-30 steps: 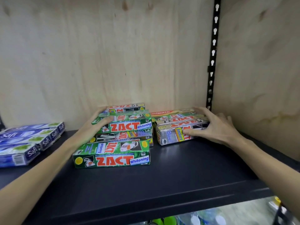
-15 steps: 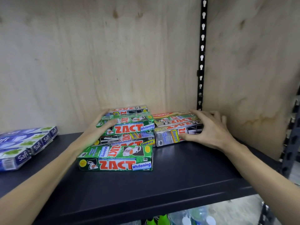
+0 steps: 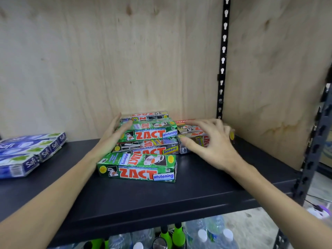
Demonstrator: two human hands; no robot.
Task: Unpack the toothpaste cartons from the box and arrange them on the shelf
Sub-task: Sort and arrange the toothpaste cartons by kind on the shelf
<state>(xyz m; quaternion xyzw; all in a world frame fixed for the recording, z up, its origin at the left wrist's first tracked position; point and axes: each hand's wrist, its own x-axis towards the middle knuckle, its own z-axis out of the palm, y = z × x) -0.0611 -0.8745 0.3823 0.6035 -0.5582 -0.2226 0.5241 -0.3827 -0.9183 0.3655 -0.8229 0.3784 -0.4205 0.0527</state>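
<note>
Several ZACT toothpaste cartons lie on the black shelf [image 3: 179,193] against the plywood back. One green Whitening carton [image 3: 138,168] is at the front. Behind it a dark Smokers carton [image 3: 149,148] carries another green Whitening carton [image 3: 152,133], with a further carton [image 3: 145,115] at the back. My left hand [image 3: 111,137] rests flat against the left end of this pile, thumb on the upper green carton. To the right lie silver ZACT cartons [image 3: 202,141] and a red Colgate carton [image 3: 181,121]. My right hand [image 3: 213,146] arches over the silver cartons with fingers spread, thumb at their front face.
Blue Safi cartons [image 3: 27,151] are lined up at the shelf's left end. A slotted black upright [image 3: 222,60] runs up the back corner, and a plywood side panel closes the right. A grey frame post [image 3: 312,150] stands at the front right. Water bottles [image 3: 206,232] stand below.
My right hand has lifted from pressing the silver cartons and its fingers have spread. The left hand stays against the pile. The view has shifted slightly to the right.
</note>
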